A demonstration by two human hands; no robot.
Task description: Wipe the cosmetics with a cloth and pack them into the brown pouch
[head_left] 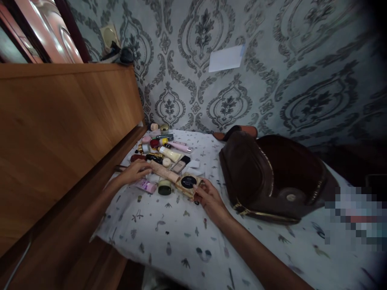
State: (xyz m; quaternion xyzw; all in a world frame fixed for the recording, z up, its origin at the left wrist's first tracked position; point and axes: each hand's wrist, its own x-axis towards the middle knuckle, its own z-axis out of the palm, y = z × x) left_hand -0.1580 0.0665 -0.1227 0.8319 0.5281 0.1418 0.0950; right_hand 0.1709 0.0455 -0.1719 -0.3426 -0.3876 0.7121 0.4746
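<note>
My right hand (210,198) grips the near right edge of a square, gold-rimmed compact (182,186) with a black oval on its lid. My left hand (136,171) rests over the cosmetics with its fingers stretched out, close to the left end of a long beige tube (165,172). That tube runs towards the compact. In front of it are a purple-and-pink tube (148,186) and a round green-sided jar (165,187). Behind lie a cream tube (171,154), a flat black-capped bottle (181,164) and a red-lidded jar (154,143).
A dark brown bag (248,173) lies with its mouth open on the patterned white sheet (169,237). A wooden panel (69,137) borders the left side. The wallpapered wall (202,80) stands behind, bearing a white paper (226,59).
</note>
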